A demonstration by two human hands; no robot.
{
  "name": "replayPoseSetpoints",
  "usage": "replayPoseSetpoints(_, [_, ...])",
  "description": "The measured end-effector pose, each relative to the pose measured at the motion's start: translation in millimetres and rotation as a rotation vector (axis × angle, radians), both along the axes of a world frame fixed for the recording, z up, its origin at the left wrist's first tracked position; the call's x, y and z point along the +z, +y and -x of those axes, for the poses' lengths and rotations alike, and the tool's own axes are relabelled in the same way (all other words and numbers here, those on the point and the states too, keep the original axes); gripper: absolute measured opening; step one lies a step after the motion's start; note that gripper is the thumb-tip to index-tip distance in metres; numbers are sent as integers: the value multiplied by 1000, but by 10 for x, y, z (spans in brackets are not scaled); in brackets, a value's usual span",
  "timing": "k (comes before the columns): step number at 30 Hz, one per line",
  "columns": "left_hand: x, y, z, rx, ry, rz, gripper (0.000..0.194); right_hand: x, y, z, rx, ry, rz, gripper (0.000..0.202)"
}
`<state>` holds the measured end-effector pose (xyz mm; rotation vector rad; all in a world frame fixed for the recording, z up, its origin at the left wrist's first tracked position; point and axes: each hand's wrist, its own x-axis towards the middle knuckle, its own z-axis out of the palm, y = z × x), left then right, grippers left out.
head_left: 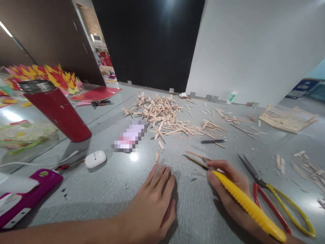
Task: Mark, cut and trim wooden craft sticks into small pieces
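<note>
My left hand (154, 200) lies palm down on the grey table, fingers stretched forward, with short wood pieces (157, 156) just beyond its fingertips. In my right hand (228, 189) is a yellow-handled cutter (248, 206), held between thumb and fingers. A thin pointed tool (195, 162) and a flat wooden strip (198, 155) reach out to the left from its fingertips; whether the hand grips both is unclear. Scissors with red and yellow handles (264, 184) lie open beside the right hand. Farther back is a heap of small wooden sticks (159, 112).
A red bottle (58, 112), a white case (95, 159), a phone (130, 135) and a purple and white device (33, 193) are at the left. A black pen (213, 141) lies mid-table. A wooden frame (286, 118) stands at the back right, before upright panels.
</note>
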<state>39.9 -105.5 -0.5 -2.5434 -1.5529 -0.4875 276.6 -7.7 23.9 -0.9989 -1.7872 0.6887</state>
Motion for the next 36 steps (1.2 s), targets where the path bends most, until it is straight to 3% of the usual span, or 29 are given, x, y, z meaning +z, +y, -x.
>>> replayPoseSetpoints(5, [8,1,-4,2,1,7,47,83,4,9,-10,-18,-12,11])
replayPoseSetpoints(9, [-12,11,-8,2,-7,-2,47,3,32,-73,106,-103,139,23])
replayPoseSetpoints(15, [-10,6,-3,5,-7,0,43,-197,52,-142,-54,-144,105,34])
replayPoseSetpoints(19, [-2,1,-4,10,0,-2,42,-198,49,-110,-53,-105,111,42])
replayPoseSetpoints(22, [-35,-5,3,4,7,-31,42,-158,85,-77,-43,-74,240,57])
replayPoseSetpoints(27, [-43,-41,14,-167,-26,-275,24,-101,130,-26,19,-37,404,79])
replayPoseSetpoints(32, [44,-71,27,-282,-114,-313,25,-100,111,0,21,20,466,74])
replayPoseSetpoints(36, [-20,-72,69,-335,-102,-396,23,-130,93,12,-1,43,459,69])
